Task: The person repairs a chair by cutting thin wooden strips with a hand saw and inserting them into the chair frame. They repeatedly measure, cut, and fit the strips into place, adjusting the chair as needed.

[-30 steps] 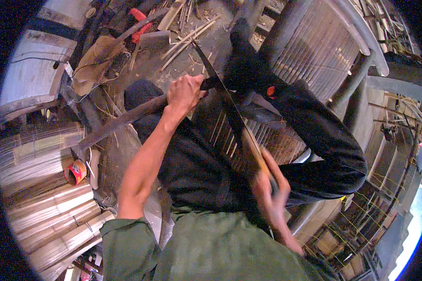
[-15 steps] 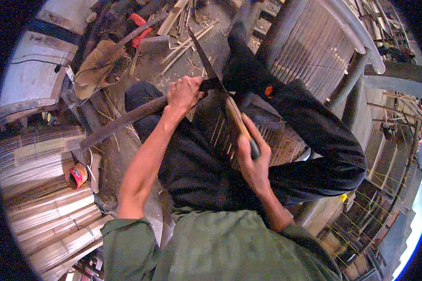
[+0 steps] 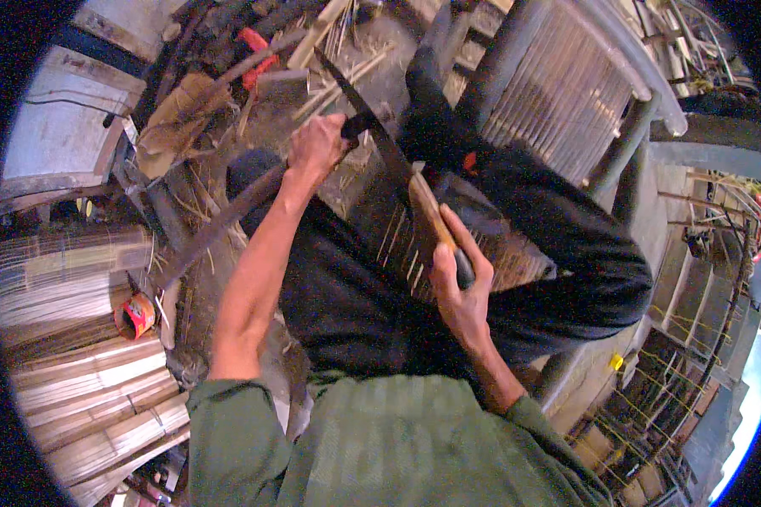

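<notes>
Both hands, left hand (image 3: 315,145) and right hand (image 3: 457,279), grip the long blade (image 3: 379,135).

- Lighting dim, warm, uneven; brightest glare at the lower right rim.
- Heavy fisheye bending and black vignette at edges.
- Slight softness throughout; shadows deep at centre.

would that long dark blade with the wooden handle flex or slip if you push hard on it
The long dark blade with wooden handle looks stiff: it runs straight between both hands. It probably will not slip, since the right hand wraps the handle and the left hand has a grip on the far end. Its weight likely sits toward the metal.
</notes>
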